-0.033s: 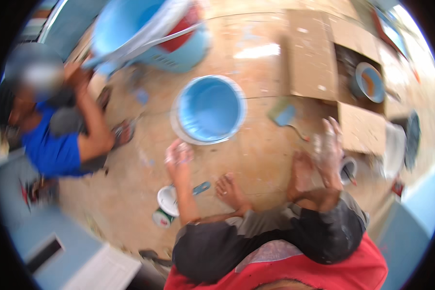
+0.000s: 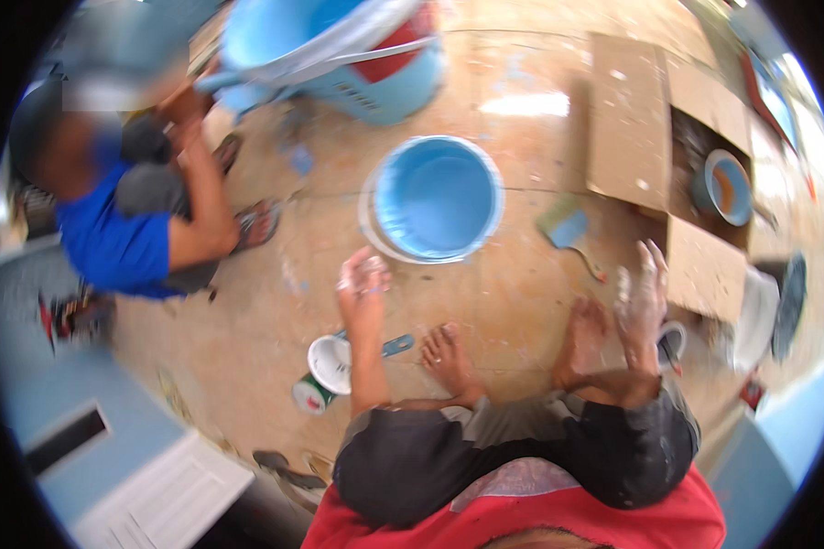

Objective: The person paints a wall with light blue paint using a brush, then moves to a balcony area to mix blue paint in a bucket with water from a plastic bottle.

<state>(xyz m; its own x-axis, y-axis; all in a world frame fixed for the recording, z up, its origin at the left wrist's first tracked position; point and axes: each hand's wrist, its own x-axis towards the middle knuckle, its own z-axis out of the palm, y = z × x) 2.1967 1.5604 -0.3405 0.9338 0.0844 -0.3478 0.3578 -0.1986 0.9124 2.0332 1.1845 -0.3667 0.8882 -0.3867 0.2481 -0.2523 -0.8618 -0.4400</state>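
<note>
My left hand (image 2: 363, 273), pale with smears, hangs past my left knee with loosely bent fingers and nothing visible in it. Just beyond its fingertips stands a white bucket (image 2: 368, 220) with a light-blue inside; I cannot tell how much it contains. My right hand (image 2: 645, 293) is coated whitish and held up over my right knee, fingers stretched and empty. A flat green-and-blue tool with a thin curved handle (image 2: 566, 226) lies on the floor ahead of it. By my left forearm are a white tub (image 2: 328, 361), a green-and-white can (image 2: 311, 395) and a blue tool handle (image 2: 398, 345).
A person in a blue shirt (image 2: 110, 233) crouches at the left beside a large blue bucket (image 2: 375, 96). At the right, an open cardboard box (image 2: 627, 123) holds a small pot (image 2: 725, 188). A grey cup (image 2: 670, 343) stands by my right wrist. Sandals (image 2: 288, 471) lie at lower left.
My view has swung slightly left, so the bucket, box and tools appear farther right. Both hands keep nearly the same pose. The crouching person's arms have shifted a little.
</note>
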